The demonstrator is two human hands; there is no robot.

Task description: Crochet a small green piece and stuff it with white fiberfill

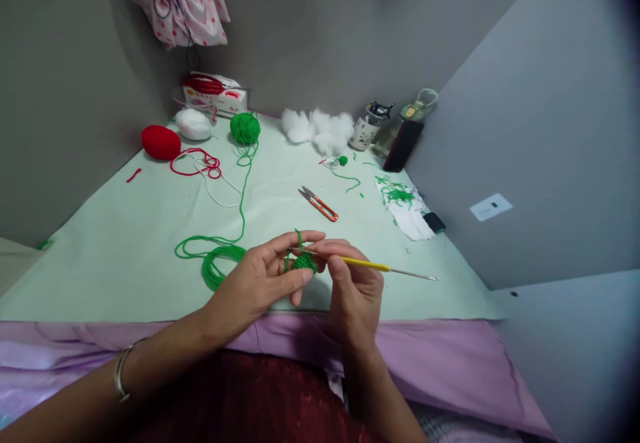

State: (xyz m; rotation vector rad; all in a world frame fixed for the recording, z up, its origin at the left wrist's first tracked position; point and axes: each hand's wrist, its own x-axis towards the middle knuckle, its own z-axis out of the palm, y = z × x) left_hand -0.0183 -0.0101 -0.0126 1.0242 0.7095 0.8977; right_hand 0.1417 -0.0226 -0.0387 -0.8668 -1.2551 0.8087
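Left hand (pixel 260 283) grip pinches green crochet piece (pixel 304 263), right hand (pixel 353 283) grip pinches crochet hook (pixel 380 267); loop may slip off, loose yarn (pixel 215 256) may tangle.

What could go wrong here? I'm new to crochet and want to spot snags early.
The green strand from the green yarn ball lies in loose loops by the left hand and might tangle. The crochet hook in the right hand has a thin metal end sticking out; it could catch something. The snips lie bare.
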